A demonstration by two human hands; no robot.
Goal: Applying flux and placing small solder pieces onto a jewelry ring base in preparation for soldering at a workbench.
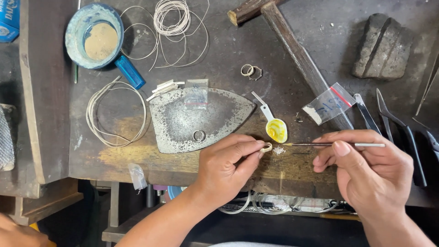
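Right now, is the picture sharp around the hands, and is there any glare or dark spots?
Head view: sharp around the left hand, right hand and small brush; soft sheen on the metal plate, no harsh glare; under the bench edge it goes dark.

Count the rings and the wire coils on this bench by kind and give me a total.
Rings: 4, one in the left hand, one on the metal plate, two beside each other above the plate.
Wire coils: 2.
Total: 6
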